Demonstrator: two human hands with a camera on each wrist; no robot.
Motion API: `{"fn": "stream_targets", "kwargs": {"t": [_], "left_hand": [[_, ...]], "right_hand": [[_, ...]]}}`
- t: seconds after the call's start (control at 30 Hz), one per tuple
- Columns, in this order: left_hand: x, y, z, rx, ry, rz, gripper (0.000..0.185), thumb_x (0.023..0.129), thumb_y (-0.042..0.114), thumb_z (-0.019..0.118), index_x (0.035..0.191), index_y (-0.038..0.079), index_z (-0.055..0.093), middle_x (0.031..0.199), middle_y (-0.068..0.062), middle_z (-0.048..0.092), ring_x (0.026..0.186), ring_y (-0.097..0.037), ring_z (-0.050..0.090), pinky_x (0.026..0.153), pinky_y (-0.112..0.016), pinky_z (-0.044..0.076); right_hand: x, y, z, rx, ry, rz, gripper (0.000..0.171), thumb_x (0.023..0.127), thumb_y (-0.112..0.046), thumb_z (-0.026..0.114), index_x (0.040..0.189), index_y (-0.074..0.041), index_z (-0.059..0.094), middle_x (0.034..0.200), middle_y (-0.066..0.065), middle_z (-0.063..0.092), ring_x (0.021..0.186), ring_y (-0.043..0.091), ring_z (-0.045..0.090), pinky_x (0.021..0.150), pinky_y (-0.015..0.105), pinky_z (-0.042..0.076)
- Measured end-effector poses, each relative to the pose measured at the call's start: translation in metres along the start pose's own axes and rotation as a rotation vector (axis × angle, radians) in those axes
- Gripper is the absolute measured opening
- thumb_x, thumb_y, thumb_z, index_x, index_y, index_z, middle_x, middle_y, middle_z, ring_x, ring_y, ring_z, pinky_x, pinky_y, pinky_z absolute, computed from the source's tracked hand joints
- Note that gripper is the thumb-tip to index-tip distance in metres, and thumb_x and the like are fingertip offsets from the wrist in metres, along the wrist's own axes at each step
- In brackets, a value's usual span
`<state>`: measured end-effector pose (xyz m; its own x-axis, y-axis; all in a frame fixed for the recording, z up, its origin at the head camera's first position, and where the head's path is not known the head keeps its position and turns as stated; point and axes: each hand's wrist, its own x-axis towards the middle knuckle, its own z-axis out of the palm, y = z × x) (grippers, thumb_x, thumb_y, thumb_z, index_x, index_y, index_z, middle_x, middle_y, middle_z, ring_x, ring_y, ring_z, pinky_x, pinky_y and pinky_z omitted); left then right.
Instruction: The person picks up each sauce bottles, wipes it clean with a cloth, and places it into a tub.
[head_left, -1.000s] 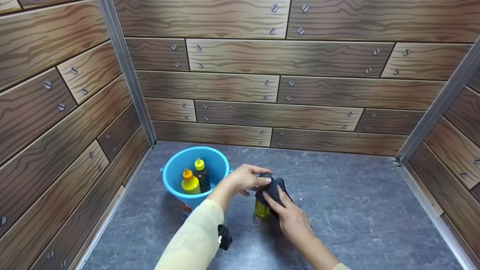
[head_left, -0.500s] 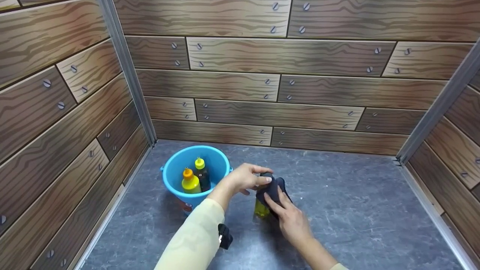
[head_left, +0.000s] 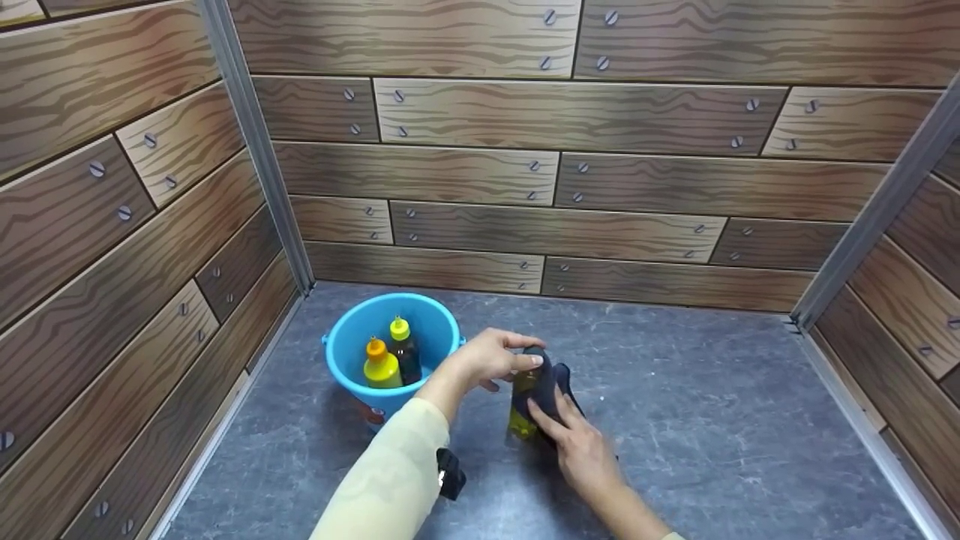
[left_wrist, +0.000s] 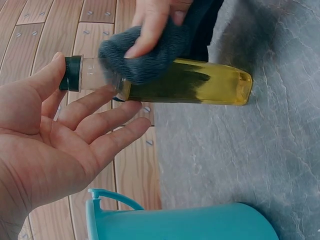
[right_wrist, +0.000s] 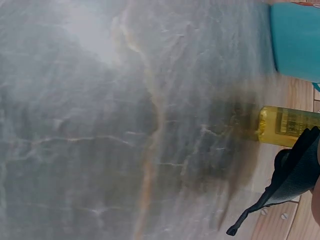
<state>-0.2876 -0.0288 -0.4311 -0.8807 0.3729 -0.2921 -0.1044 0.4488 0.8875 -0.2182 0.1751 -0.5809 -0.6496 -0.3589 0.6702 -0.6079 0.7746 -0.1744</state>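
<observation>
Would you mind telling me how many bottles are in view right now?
3. Two stand inside the blue bucket: an orange-capped yellow bottle and a yellow-capped dark bottle. A third, the oil bottle, stands on the floor between both hands. Others could be hidden in the bucket.

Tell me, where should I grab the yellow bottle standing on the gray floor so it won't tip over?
Probably grip the yellow bottle around its lower body, coming from the left, the bucket's side. It stands upright, tall and narrow. The dark cloth under the right hand covers its right side and shoulder, and the left hand only steadies the dark cap with its fingertips. The bare lower left side stays free.
</observation>
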Motion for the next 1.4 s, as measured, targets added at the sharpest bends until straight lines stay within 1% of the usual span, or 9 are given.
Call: {"fn": "stream_targets", "kwargs": {"t": [0.27, 0.4, 0.6, 0.7, 0.83, 0.97, 1.03, 1.23, 1.4], "left_hand": [[0.001, 0.001, 0.001, -0.005, 0.002, -0.010, 0.042, 0.103, 0.033, 0.072, 0.145, 0.030, 0.068, 0.149, -0.011, 0.060, 0.127, -0.042, 0.065, 0.102, -0.066, 0.051], [0.000, 0.001, 0.001, -0.003, 0.006, -0.010, 0.041, 0.103, 0.033, 0.072, 0.144, 0.030, 0.068, 0.151, -0.011, 0.058, 0.126, -0.041, 0.065, 0.102, -0.065, 0.051], [-0.001, 0.000, 0.001, 0.002, 0.015, -0.010, 0.040, 0.104, 0.033, 0.071, 0.143, 0.031, 0.069, 0.150, -0.011, 0.059, 0.126, -0.041, 0.065, 0.101, -0.065, 0.052], [-0.001, 0.000, 0.002, 0.003, 0.020, -0.009, 0.039, 0.104, 0.033, 0.071, 0.143, 0.032, 0.069, 0.150, -0.010, 0.059, 0.126, -0.041, 0.065, 0.101, -0.066, 0.052], [-0.001, 0.000, 0.003, 0.008, 0.025, -0.011, 0.038, 0.104, 0.033, 0.071, 0.142, 0.032, 0.070, 0.145, -0.009, 0.063, 0.125, -0.039, 0.066, 0.101, -0.066, 0.052], [0.000, -0.001, 0.004, 0.010, 0.023, -0.011, 0.037, 0.104, 0.034, 0.071, 0.141, 0.033, 0.070, 0.141, -0.007, 0.067, 0.124, -0.037, 0.067, 0.101, -0.066, 0.051], [0.001, -0.001, 0.005, 0.010, 0.020, -0.009, 0.037, 0.104, 0.034, 0.071, 0.141, 0.033, 0.070, 0.140, -0.007, 0.067, 0.124, -0.037, 0.067, 0.101, -0.067, 0.051], [-0.001, -0.002, 0.004, 0.019, 0.027, 0.009, 0.037, 0.104, 0.034, 0.071, 0.141, 0.033, 0.070, 0.135, -0.005, 0.070, 0.124, -0.036, 0.068, 0.101, -0.067, 0.051], [-0.002, -0.003, 0.003, 0.034, 0.027, 0.026, 0.037, 0.104, 0.035, 0.071, 0.141, 0.033, 0.070, 0.132, -0.004, 0.071, 0.122, -0.035, 0.069, 0.100, -0.066, 0.052]], "right_hand": [[-0.005, 0.000, 0.005, 0.017, 0.010, -0.010, 0.082, 0.072, 0.018, 0.081, 0.141, -0.026, 0.071, 0.147, 0.026, 0.058, 0.120, 0.048, 0.066, 0.075, 0.052, 0.062], [-0.007, 0.001, 0.008, 0.028, -0.012, 0.000, 0.080, 0.075, 0.019, 0.081, 0.140, -0.026, 0.072, 0.145, 0.028, 0.060, 0.117, 0.050, 0.067, 0.075, 0.054, 0.062], [-0.011, 0.000, 0.007, -0.006, -0.137, 0.059, 0.080, 0.079, 0.017, 0.076, 0.143, -0.032, 0.069, 0.146, 0.027, 0.059, 0.122, 0.050, 0.065, 0.075, 0.057, 0.061], [-0.012, 0.000, 0.006, -0.014, -0.221, 0.089, 0.079, 0.081, 0.016, 0.073, 0.144, -0.033, 0.068, 0.147, 0.026, 0.059, 0.126, 0.050, 0.062, 0.082, 0.060, 0.059], [-0.014, 0.001, 0.005, 0.008, -0.354, 0.144, 0.070, 0.089, 0.009, 0.070, 0.144, -0.034, 0.069, 0.148, 0.025, 0.059, 0.131, 0.052, 0.058, 0.094, 0.065, 0.055], [-0.017, 0.004, 0.005, 0.019, -0.454, 0.188, 0.060, 0.095, 0.001, 0.067, 0.144, -0.035, 0.069, 0.150, 0.023, 0.058, 0.134, 0.053, 0.055, 0.097, 0.069, 0.052], [-0.019, 0.005, 0.006, 0.015, -0.479, 0.195, 0.059, 0.096, -0.001, 0.066, 0.143, -0.036, 0.069, 0.150, 0.021, 0.058, 0.134, 0.053, 0.055, 0.096, 0.069, 0.052], [-0.019, 0.007, 0.005, -0.027, -0.537, 0.192, 0.064, 0.094, 0.003, 0.067, 0.144, -0.038, 0.067, 0.152, 0.018, 0.058, 0.135, 0.052, 0.054, 0.101, 0.067, 0.050], [-0.019, 0.010, 0.003, -0.084, -0.564, 0.248, 0.059, 0.096, 0.001, 0.066, 0.142, -0.037, 0.069, 0.151, 0.019, 0.059, 0.136, 0.053, 0.053, 0.100, 0.067, 0.050]]}}
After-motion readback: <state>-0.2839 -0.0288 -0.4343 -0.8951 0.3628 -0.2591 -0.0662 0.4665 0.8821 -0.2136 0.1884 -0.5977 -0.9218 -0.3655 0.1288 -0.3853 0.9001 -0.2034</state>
